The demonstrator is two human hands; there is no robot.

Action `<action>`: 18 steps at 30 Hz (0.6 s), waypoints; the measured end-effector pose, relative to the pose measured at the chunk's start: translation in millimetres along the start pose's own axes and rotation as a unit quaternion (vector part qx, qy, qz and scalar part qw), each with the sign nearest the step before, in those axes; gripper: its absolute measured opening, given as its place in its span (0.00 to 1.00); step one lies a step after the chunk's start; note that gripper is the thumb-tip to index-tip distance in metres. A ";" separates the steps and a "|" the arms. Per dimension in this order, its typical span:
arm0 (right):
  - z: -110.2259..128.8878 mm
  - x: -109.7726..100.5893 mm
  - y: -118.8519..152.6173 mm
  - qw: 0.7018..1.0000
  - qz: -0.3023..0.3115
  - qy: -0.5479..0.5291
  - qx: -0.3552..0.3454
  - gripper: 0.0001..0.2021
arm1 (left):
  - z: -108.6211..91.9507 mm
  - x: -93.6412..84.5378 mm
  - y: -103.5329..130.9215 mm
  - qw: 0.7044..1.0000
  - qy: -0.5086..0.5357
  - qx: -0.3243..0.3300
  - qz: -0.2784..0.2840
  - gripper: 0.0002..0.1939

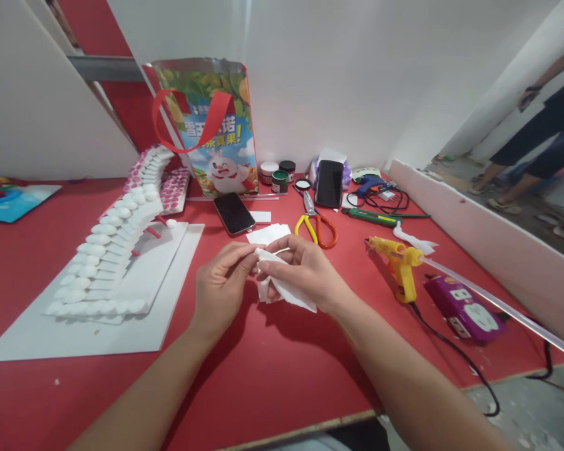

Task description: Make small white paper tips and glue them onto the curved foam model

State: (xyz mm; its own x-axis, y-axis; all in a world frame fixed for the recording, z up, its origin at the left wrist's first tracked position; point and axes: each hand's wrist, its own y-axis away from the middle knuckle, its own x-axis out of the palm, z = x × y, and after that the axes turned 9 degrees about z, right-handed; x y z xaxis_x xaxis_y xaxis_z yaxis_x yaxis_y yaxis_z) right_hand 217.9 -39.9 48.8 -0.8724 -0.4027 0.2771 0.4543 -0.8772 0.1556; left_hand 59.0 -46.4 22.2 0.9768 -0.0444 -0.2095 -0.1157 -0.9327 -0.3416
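Observation:
Both hands meet over the middle of the red table (263, 382). My left hand (223, 285) pinches the tip of a folded white paper (291, 293) between thumb and fingers. My right hand (310, 269) grips the same paper from the other side, its loose end hanging below the palm. Just beyond the fingers lie more white paper pieces (268, 233). To the left, a curved white model with rows of rounded white pieces (102, 239) stands on a white board (169, 326). Pliers with yellow and red handles (326, 232) lie behind my right hand.
A yellow glue gun (404, 269) with a long clear stick and a purple box (462, 307) are at right. Behind are two phones (235, 214), paint jars (280, 181), a green cutter (373, 217) and a colourful bag (225, 144). A person's legs (526, 144) show far right.

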 end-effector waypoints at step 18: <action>6.7 -13.0 3.7 0.998 -0.014 0.064 -0.003 0.17 | 5.2 -2.4 -3.5 0.991 0.105 -0.075 0.029 0.05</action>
State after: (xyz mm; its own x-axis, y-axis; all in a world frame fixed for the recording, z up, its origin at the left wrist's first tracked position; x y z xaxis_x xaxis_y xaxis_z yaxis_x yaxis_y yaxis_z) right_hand 232.1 -36.2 52.2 -0.9011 -0.4070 0.1495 0.4279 -0.8904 0.1551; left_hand 56.1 -41.1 19.1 0.9871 -0.1580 -0.0242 -0.1597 -0.9685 -0.1908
